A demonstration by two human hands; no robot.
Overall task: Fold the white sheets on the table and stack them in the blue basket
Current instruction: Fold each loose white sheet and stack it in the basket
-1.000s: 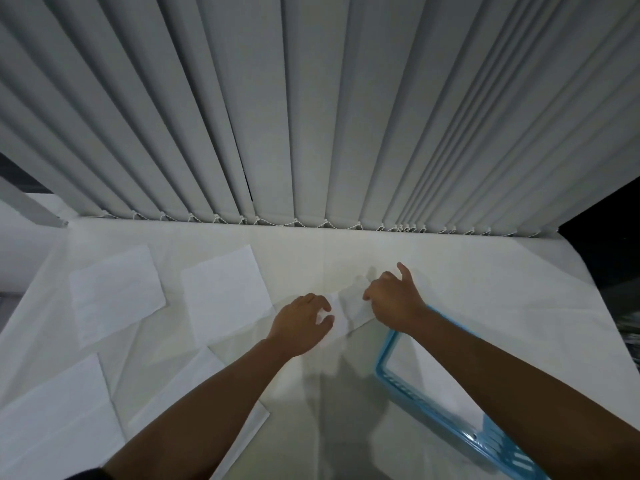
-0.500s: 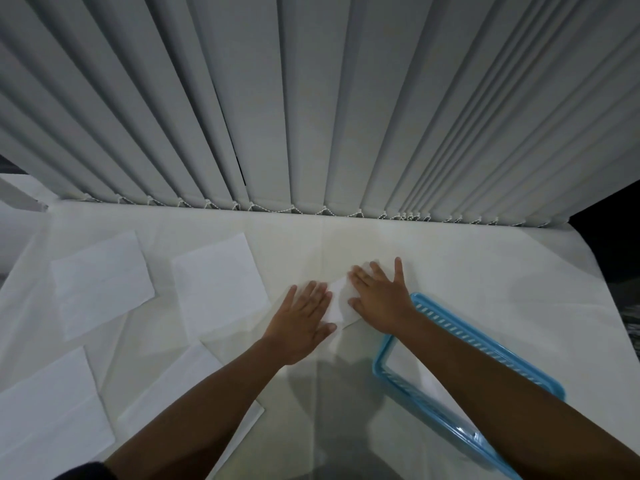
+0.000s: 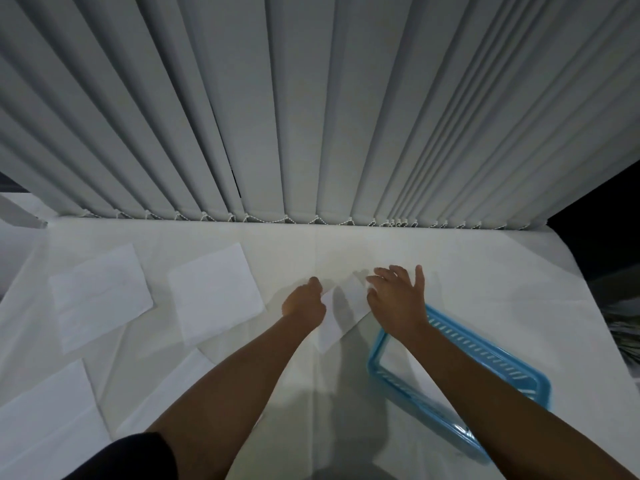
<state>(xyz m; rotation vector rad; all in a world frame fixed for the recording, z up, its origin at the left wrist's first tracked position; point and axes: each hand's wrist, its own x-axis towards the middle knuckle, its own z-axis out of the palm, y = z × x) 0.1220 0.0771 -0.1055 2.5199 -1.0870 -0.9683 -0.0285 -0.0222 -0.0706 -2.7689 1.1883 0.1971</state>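
Observation:
A small folded white sheet point(image 3: 341, 315) lies on the table between my hands, its near corner pointing toward me. My left hand point(image 3: 303, 303) has its fingers curled at the sheet's left edge and pinches it. My right hand point(image 3: 398, 299) rests with spread, straight fingers on the sheet's right side. The blue basket point(image 3: 491, 355) sits just right of the sheet, under my right forearm, with white paper inside. Several unfolded white sheets lie to the left, one point(image 3: 214, 292) beside my left hand and another point(image 3: 98, 296) farther left.
Grey vertical blinds point(image 3: 311, 116) hang along the table's far edge. A white cloth point(image 3: 485, 271) covers the table. More white sheets point(image 3: 45, 410) lie at the near left. A dark gap point(image 3: 595, 251) opens past the table's right edge.
My left hand went from flat fingers on the sheet to curled fingers pinching its left edge. My right hand stayed on the sheet with its fingers spread. The camera dropped slightly.

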